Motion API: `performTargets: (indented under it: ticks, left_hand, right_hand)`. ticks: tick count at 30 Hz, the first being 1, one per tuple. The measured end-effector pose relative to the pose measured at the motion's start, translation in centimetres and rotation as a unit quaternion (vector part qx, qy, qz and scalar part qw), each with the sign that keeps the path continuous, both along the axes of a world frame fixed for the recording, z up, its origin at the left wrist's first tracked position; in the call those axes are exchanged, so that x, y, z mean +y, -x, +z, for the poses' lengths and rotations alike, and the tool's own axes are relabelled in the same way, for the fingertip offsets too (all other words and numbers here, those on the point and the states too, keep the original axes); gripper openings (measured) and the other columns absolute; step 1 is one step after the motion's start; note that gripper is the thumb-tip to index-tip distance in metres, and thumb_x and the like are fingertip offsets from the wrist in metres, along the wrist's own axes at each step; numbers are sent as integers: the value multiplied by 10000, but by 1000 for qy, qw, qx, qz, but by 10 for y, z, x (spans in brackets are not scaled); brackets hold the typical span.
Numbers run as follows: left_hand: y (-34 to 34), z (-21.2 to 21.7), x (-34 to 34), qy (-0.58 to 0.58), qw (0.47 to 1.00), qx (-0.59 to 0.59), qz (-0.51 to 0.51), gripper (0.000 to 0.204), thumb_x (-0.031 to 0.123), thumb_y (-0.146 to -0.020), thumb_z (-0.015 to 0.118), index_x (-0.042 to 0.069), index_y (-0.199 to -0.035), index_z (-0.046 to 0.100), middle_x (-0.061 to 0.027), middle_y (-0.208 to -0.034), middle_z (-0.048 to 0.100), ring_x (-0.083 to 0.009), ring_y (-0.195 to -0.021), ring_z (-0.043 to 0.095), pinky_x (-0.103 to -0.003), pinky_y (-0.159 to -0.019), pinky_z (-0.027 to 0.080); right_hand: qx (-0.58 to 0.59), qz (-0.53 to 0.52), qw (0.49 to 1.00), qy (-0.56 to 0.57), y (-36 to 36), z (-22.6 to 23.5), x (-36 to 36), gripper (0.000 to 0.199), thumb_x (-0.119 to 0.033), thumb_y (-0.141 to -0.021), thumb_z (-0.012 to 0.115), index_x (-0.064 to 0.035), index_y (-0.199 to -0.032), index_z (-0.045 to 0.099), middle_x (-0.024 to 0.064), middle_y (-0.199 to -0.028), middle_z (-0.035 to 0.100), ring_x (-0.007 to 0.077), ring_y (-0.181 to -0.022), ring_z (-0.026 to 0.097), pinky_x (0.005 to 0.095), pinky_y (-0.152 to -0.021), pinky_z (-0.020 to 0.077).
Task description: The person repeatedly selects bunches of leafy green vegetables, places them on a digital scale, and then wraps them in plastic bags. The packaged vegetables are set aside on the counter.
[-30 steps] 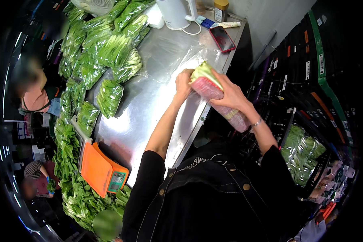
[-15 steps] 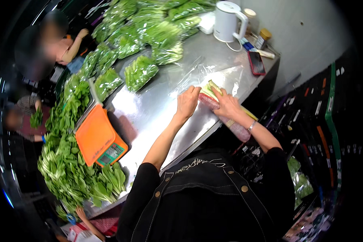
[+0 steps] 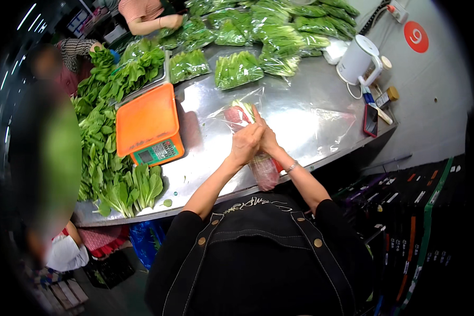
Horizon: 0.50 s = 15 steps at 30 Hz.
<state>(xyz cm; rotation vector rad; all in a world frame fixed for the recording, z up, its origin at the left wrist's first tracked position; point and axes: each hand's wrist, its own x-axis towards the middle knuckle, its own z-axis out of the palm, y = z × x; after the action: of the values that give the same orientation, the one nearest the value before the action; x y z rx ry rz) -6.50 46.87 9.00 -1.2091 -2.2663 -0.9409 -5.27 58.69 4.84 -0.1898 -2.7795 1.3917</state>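
Note:
Over the metal table's near edge, my two hands meet around a long bundle in clear plastic (image 3: pixel 265 176). A mottled reddish-pink piece and pale green stem-like pieces show at its far end; I cannot make out their exact kind. My left hand (image 3: pixel 246 145) is closed with bent fingers on the plastic at the bundle's middle. Beside it, my right hand (image 3: pixel 268 138) wraps the same bundle from the right, a finger stretched along it. Loose clear film spreads around the far end. The bundle's lower end sticks out below my hands toward my apron.
An orange scale (image 3: pixel 147 121) stands left on the metal table (image 3: pixel 205 163), with loose leafy greens (image 3: pixel 97 152) around it. Bagged greens (image 3: pixel 239 70) cover the back. At right are a white kettle (image 3: pixel 353 60), a phone (image 3: pixel 371 120) and a yellow-lidded jar (image 3: pixel 388 97). Co-workers stand across.
My view has turned, so the table appears shifted. My left hand has come over to my right hand and the bundle, where before they were apart. The bundle points more straight away from me.

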Motion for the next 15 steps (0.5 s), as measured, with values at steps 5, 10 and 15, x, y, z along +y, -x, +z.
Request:
performTargets:
  ticks: [5, 10, 15]
  left_hand:
    - [15, 10, -41, -58, 992, -22, 109, 250, -2, -680, 578, 47, -922, 620, -101, -753, 573, -270, -671, 586, -370, -572, 467]
    - [22, 19, -30, -42, 998, 33, 31, 258, 15, -694, 604, 32, -950, 627, -95, -808, 583, -272, -757, 583, -346, -655, 461]
    - [29, 3, -49, -122, 958, 106, 237, 639, 82, -683, 727, 26, -1240, 419, -196, -1140, 473, -321, -1075, 470, -407, -890, 382]
  right_hand:
    - [76, 15, 989, 128, 17, 24, -31, 796, -304, -765, 614, -83, -1420, 218, 242, -1157, 545, 412, -1062, 532, 444, -839, 450]
    - [364, 90, 911, -170, 44, 9, -44, 783, -310, -775, 633, -98, -1418, 240, 223, -1359, 373, 399, -1172, 465, 459, -861, 440]
    - [274, -16, 960, -54, 55, 51, -31, 896, -306, -708, 709, -109, -1433, 220, 227, -1381, 334, 401, -1221, 404, 439, -924, 432]
